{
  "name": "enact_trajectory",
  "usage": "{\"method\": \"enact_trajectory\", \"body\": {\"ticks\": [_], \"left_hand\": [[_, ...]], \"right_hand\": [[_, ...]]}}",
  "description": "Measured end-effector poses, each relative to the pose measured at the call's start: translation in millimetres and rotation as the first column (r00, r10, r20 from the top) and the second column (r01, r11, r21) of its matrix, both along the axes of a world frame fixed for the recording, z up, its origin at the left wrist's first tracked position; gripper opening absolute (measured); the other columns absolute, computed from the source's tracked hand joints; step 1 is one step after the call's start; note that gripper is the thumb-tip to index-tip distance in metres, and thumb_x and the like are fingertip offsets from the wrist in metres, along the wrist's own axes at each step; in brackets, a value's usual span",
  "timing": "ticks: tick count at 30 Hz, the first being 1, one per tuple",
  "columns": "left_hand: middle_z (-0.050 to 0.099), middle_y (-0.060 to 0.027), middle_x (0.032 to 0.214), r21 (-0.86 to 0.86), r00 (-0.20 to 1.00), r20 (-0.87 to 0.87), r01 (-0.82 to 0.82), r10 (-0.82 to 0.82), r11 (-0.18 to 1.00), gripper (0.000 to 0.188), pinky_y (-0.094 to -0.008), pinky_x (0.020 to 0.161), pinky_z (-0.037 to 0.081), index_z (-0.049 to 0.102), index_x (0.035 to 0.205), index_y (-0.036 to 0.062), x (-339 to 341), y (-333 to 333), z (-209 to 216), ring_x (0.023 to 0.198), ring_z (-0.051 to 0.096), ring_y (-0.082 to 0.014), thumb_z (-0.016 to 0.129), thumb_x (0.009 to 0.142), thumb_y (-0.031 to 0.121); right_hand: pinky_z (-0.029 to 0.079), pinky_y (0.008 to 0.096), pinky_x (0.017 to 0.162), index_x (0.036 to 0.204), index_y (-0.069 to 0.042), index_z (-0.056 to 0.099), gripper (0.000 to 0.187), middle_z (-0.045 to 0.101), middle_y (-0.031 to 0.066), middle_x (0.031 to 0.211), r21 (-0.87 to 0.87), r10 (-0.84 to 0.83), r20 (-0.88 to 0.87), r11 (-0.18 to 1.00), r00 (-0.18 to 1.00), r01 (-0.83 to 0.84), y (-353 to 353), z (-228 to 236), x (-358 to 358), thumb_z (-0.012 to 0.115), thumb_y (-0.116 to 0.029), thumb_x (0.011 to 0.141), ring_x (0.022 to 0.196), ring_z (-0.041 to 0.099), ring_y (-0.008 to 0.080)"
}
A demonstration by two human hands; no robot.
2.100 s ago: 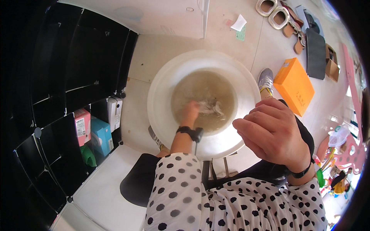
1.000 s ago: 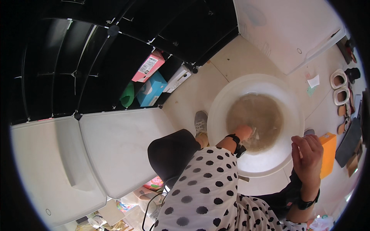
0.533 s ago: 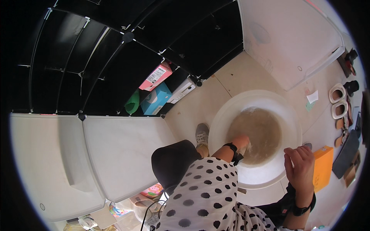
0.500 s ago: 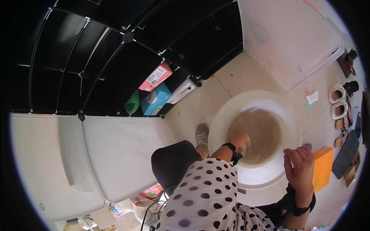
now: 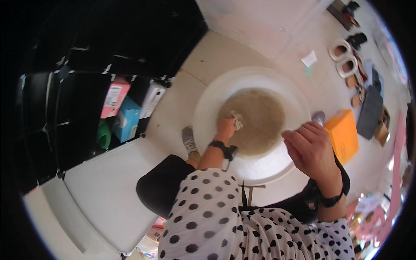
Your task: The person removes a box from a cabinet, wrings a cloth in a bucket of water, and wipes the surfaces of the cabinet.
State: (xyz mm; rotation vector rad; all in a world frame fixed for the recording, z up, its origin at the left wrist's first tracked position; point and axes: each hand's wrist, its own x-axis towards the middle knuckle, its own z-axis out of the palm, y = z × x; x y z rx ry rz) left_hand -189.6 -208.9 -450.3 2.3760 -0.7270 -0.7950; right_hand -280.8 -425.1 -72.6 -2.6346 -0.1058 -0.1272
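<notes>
Down in the murky brown water [image 5: 260, 125], a pale wet cloth [image 5: 236, 121] bunches.

Place: we see a home floor, probably an entrance or storage corner.
Signs: black cube shelves [image 5: 65, 99] holding coloured boxes [image 5: 115, 97], sandals [image 5: 344, 58] lined by the wall, a white washing basin [image 5: 208, 108] on pale tiles [image 5: 216, 54].

Pale tiled floor [image 5: 216, 60] fills the room. Black cube shelving [image 5: 86, 65] stands at nine o'clock; shoes [image 5: 346, 60] and an orange box [image 5: 344, 136] lie toward two o'clock.
</notes>
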Motion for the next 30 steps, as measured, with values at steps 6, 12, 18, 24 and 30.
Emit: {"method": "enact_trajectory", "body": {"ticks": [6, 12, 18, 24, 30], "left_hand": [[0.063, -0.0146, 0.091, 0.064, 0.974, 0.054, -0.223, 0.22, 0.973, 0.025, -0.044, 0.073, 0.047, 0.058, 0.106, 0.0101, 21, -21, 20, 0.087, 0.06, -0.0341, 0.055, 0.083, 0.02], [0.054, -0.0202, 0.113, 0.082, 1.0, 0.014, -0.004, 0.003, 0.997, 0.034, -0.0428, 0.085, 0.044, 0.054, 0.115, 0.0116, -12, -16, -17, 0.103, 0.053, -0.0368, 0.057, 0.081, 0.011], [0.055, -0.0182, 0.113, 0.041, 0.992, 0.046, -0.116, 0.114, 0.992, 0.033, -0.0419, 0.084, 0.045, 0.056, 0.113, 0.0111, 7, -32, 15, 0.104, 0.053, -0.0362, 0.057, 0.08, 0.012], [0.052, -0.0176, 0.116, 0.287, 0.957, -0.101, 0.289, -0.271, 0.913, 0.032, -0.0431, 0.082, 0.045, 0.058, 0.11, 0.0124, 13, -13, -18, 0.102, 0.051, -0.0359, 0.06, 0.079, 0.015], [0.053, -0.0238, 0.112, 0.114, 0.946, 0.325, -0.061, 0.02, 0.992, 0.047, -0.0413, 0.086, 0.045, 0.051, 0.12, 0.0146, 9, -31, 6, 0.1, 0.053, -0.0361, 0.065, 0.075, 0.019]], "right_hand": [[0.046, 0.0327, 0.066, 0.084, -0.006, 0.057, 0.021, 0.052, 0.0028, 0.065, 0.031, -0.021, 0.094, 0.999, 0.995, 0.019, -8, -4, -6, 0.065, -0.004, 0.065, 0.061, 0.054, 0.0212], [0.046, 0.0318, 0.067, 0.086, -0.006, 0.057, 0.023, 0.05, 0.0023, 0.065, 0.028, 0.023, 0.075, 0.999, 0.997, -0.025, 2, 2, 4, 0.065, -0.004, 0.065, 0.062, 0.054, 0.0196], [0.046, 0.0318, 0.067, 0.087, -0.006, 0.057, 0.023, 0.05, 0.0021, 0.065, 0.006, -0.011, 0.054, 1.0, 0.998, 0.011, -6, -3, -7, 0.065, -0.005, 0.066, 0.062, 0.054, 0.0189], [0.046, 0.0322, 0.068, 0.086, -0.006, 0.056, 0.022, 0.05, 0.0023, 0.065, 0.034, 0.024, 0.104, 0.999, 0.994, -0.027, 1, -1, 2, 0.064, -0.005, 0.066, 0.062, 0.054, 0.0192], [0.046, 0.0322, 0.069, 0.085, -0.006, 0.056, 0.019, 0.048, 0.002, 0.064, 0.011, -0.015, 0.094, 1.0, 0.995, 0.014, -11, -6, -8, 0.063, -0.005, 0.067, 0.062, 0.054, 0.0192]]}}
